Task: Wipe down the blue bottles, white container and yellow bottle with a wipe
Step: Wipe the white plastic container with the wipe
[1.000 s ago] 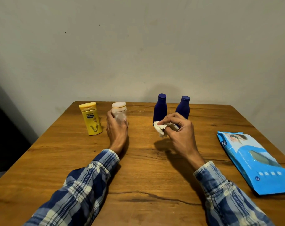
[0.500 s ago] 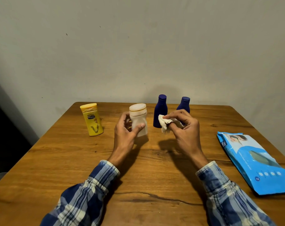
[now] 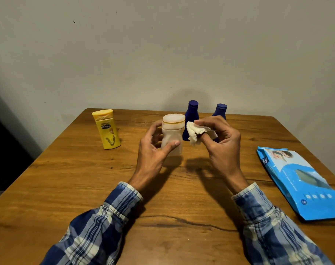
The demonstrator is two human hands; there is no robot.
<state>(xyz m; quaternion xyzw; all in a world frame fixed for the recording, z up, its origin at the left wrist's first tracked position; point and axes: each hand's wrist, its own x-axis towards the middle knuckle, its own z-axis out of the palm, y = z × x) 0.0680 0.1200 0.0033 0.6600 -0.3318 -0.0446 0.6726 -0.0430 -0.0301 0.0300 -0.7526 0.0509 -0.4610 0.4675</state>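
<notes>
The white container (image 3: 172, 134) is held upright by the left hand (image 3: 153, 150), with the thumb curled on its front and the fingers behind. Just right of the container, the wipe (image 3: 196, 132) is pinched by the right hand (image 3: 224, 144). Directly behind the container a blue bottle (image 3: 191, 113) is seen, and a second blue bottle (image 3: 220, 110) further right. The yellow bottle (image 3: 106, 129) is placed well to its left.

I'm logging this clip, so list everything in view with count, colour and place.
white container: one, white with yellow band, mid-table
wipe: one, white, right of the container
blue bottles: two, dark blue, upright at back
yellow bottle: one, yellow, upright, back left
wipes pack: one, light blue, flat, right edge
table: one, brown wood, under everything
sleeves: two, blue plaid, near edge
left grip: one, holding the container
right grip: one, pinching the wipe
</notes>
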